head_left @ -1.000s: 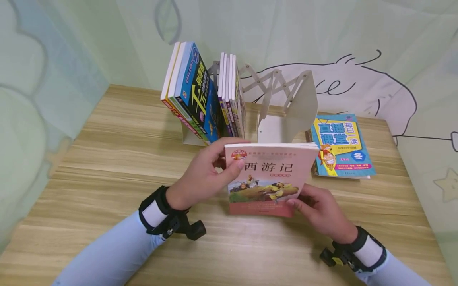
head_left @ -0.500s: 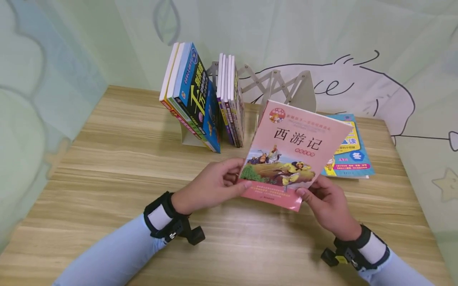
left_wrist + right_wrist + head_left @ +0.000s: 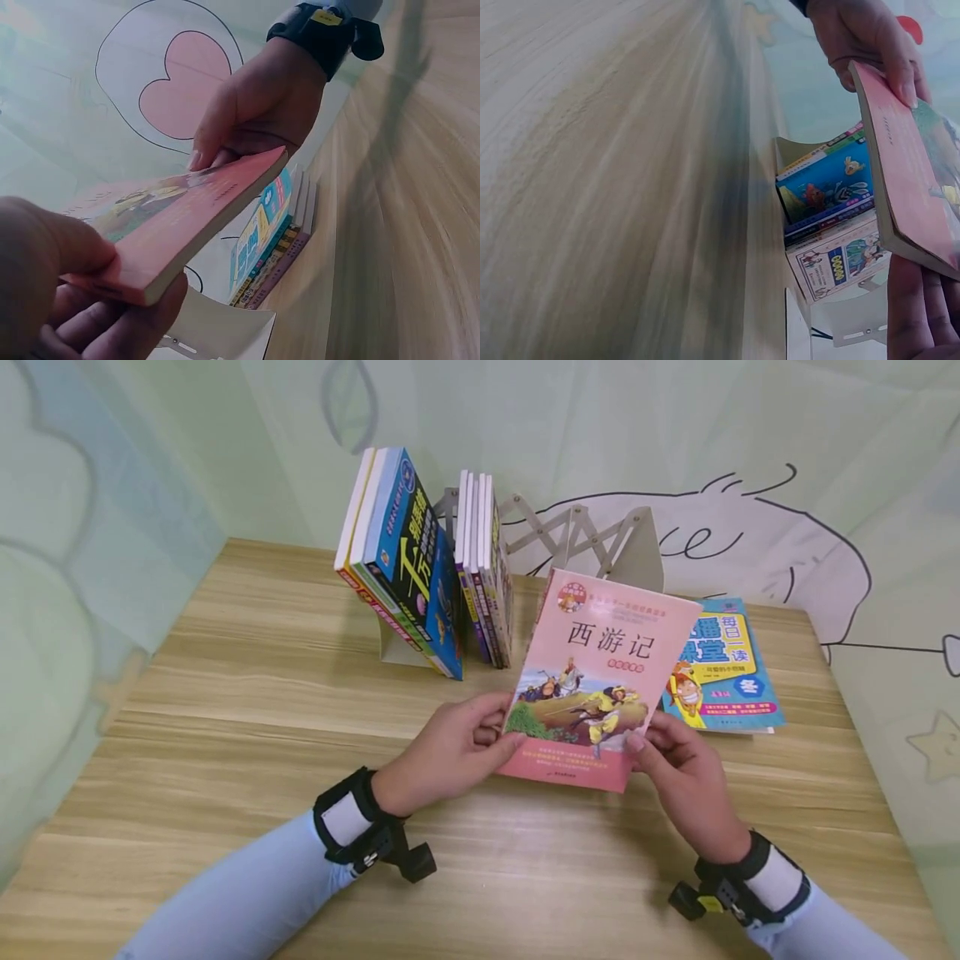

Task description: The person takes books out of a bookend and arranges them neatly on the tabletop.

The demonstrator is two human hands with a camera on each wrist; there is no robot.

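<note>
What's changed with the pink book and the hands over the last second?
The pink book has turned clockwise in the head view, its cover facing the camera more fully. The left hand went from its upper left corner to its lower left edge. The right hand keeps hold near the lower right. The rack and shelved books stayed put.
</note>
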